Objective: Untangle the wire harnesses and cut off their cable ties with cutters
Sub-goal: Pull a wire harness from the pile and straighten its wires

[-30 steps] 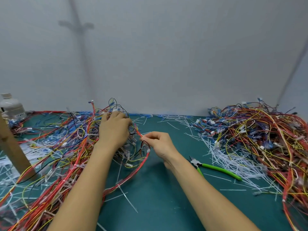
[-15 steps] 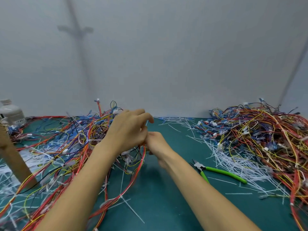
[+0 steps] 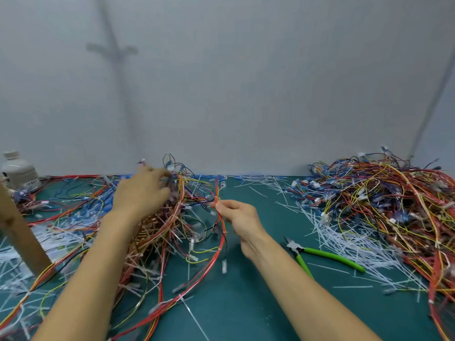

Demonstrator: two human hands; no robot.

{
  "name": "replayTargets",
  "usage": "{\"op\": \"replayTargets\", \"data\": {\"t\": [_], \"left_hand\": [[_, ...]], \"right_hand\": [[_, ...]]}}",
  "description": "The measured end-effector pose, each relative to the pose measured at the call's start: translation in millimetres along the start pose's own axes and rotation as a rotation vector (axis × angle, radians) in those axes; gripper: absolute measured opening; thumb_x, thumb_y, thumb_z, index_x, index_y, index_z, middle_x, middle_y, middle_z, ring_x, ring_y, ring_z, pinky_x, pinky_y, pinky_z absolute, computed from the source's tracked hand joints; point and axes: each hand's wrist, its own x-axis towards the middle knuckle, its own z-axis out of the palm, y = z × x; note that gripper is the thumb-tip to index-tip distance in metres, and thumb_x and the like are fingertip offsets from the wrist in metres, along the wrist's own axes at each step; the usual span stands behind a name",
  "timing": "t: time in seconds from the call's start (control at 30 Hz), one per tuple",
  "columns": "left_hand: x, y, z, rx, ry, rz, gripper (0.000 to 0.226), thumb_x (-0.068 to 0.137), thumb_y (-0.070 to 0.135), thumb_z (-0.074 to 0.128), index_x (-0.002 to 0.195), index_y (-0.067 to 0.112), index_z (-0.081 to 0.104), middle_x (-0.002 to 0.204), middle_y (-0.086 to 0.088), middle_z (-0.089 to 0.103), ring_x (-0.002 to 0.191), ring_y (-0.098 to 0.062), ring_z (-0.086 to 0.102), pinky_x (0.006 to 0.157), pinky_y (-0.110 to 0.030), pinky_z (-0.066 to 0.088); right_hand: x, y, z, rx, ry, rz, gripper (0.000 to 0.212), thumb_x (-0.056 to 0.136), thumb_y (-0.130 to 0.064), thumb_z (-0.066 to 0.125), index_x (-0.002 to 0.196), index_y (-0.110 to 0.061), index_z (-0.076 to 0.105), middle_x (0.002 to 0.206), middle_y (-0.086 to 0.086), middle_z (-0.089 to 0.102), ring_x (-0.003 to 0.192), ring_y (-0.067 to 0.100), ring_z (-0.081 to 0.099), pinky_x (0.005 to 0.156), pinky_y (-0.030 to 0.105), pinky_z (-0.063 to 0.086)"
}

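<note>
A tangled heap of red, yellow, blue and black wire harnesses [image 3: 157, 232] with white cable ties covers the left of the green mat. My left hand [image 3: 142, 190] grips a clump of wires at the top of this heap; the hand is motion-blurred. My right hand [image 3: 236, 215] pinches a red and yellow harness strand [image 3: 221, 232] between thumb and fingers, just right of the heap. Green-handled cutters [image 3: 322, 254] lie on the mat to the right of my right forearm, untouched.
A second large pile of wires [image 3: 384, 200] fills the right side, with loose cut white ties [image 3: 344, 242] scattered in front. A white bottle [image 3: 18, 172] stands at far left behind a slanted wooden post [image 3: 22, 232]. A grey wall runs behind the table.
My hands have come apart: the left moved back up-left into the heap, the right drew a red strand out to the right. The heap shifted with the pull.
</note>
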Motion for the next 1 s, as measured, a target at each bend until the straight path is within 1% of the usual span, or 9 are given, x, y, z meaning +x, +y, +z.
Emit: {"op": "replayTargets", "data": {"t": [0.07,0.17,0.23,0.3,0.43,0.57,0.67,0.8,1.0], "left_hand": [[0,-6,6,0.115,-0.133,-0.043,0.043,0.098,0.040,0.046,0.141,0.035,0.043,0.140,-0.007,0.051,0.123,-0.031,0.054,0.096,-0.047,0.042],[6,-7,10,0.166,-0.088,-0.094,0.043,0.098,0.051,0.044,0.137,0.034,0.046,0.135,-0.007,0.056,0.121,-0.031,0.055,0.099,-0.048,0.038],[9,-7,7,0.204,-0.022,-0.120,0.038,0.096,0.048,0.050,0.131,0.032,0.053,0.128,-0.009,0.058,0.116,-0.030,0.057,0.101,-0.046,0.035],[9,-9,3,0.212,0.112,-0.154,0.032,0.094,0.038,0.056,0.125,0.028,0.059,0.121,-0.012,0.057,0.109,-0.033,0.059,0.099,-0.043,0.036],[2,0,-4,0.099,0.271,-0.206,0.031,0.087,0.014,0.059,0.117,0.020,0.065,0.125,-0.014,0.056,0.117,-0.036,0.052,0.097,-0.045,0.034],[-10,37,-11,-0.052,0.372,0.114,0.022,0.086,0.019,0.060,0.107,0.021,0.068,0.121,-0.006,0.058,0.114,-0.030,0.052,0.095,-0.043,0.035],[-15,70,2,0.267,0.101,0.359,0.024,0.087,0.031,0.057,0.109,0.028,0.065,0.120,0.001,0.058,0.116,-0.023,0.052,0.099,-0.041,0.033],[-5,70,32,0.657,-0.156,0.302,0.038,0.091,0.033,0.058,0.129,0.025,0.058,0.136,0.001,0.053,0.133,-0.023,0.040,0.107,-0.043,0.028],[21,28,29,0.552,0.071,0.152,0.018,0.087,0.022,0.060,0.102,0.026,0.068,0.109,0.002,0.069,0.111,-0.021,0.060,0.094,-0.035,0.038]], "right_hand": [[-2,0,0,0.023,0.031,-0.067,0.014,0.091,-0.009,0.066,0.101,-0.003,0.075,0.090,-0.004,0.073,0.079,-0.002,0.060,0.058,-0.001,0.040],[-6,-1,2,0.009,0.064,-0.144,0.012,0.091,-0.010,0.067,0.098,-0.006,0.076,0.092,-0.002,0.075,0.086,0.008,0.062,0.069,0.005,0.047],[-7,0,1,-0.049,0.120,-0.174,0.010,0.091,-0.016,0.068,0.090,-0.019,0.077,0.092,-0.003,0.076,0.092,0.013,0.064,0.093,0.026,0.052],[-5,3,-1,-0.143,0.187,-0.179,0.012,0.090,-0.025,0.068,0.082,-0.029,0.075,0.091,-0.009,0.075,0.102,0.016,0.064,0.105,0.043,0.040],[-6,11,-5,-0.307,0.302,-0.156,0.013,0.091,-0.038,0.064,0.083,-0.034,0.073,0.087,-0.016,0.071,0.101,0.013,0.061,0.088,0.033,0.023],[-6,18,-4,-0.308,0.194,-0.079,0.020,0.094,-0.031,0.059,0.079,-0.029,0.071,0.086,-0.007,0.072,0.097,0.019,0.064,0.103,0.047,0.039],[-5,15,-5,-0.334,0.145,-0.074,0.020,0.096,-0.027,0.056,0.082,-0.023,0.069,0.078,-0.003,0.071,0.083,0.020,0.067,0.092,0.045,0.051],[-5,10,-10,-0.240,0.149,-0.134,0.020,0.096,-0.018,0.058,0.080,-0.019,0.070,0.069,-0.006,0.065,0.072,0.012,0.063,0.075,0.029,0.053],[-11,5,-8,-0.252,0.162,-0.257,0.019,0.098,-0.024,0.056,0.084,-0.021,0.069,0.068,-0.011,0.062,0.063,0.002,0.055,0.067,0.024,0.046]]}}
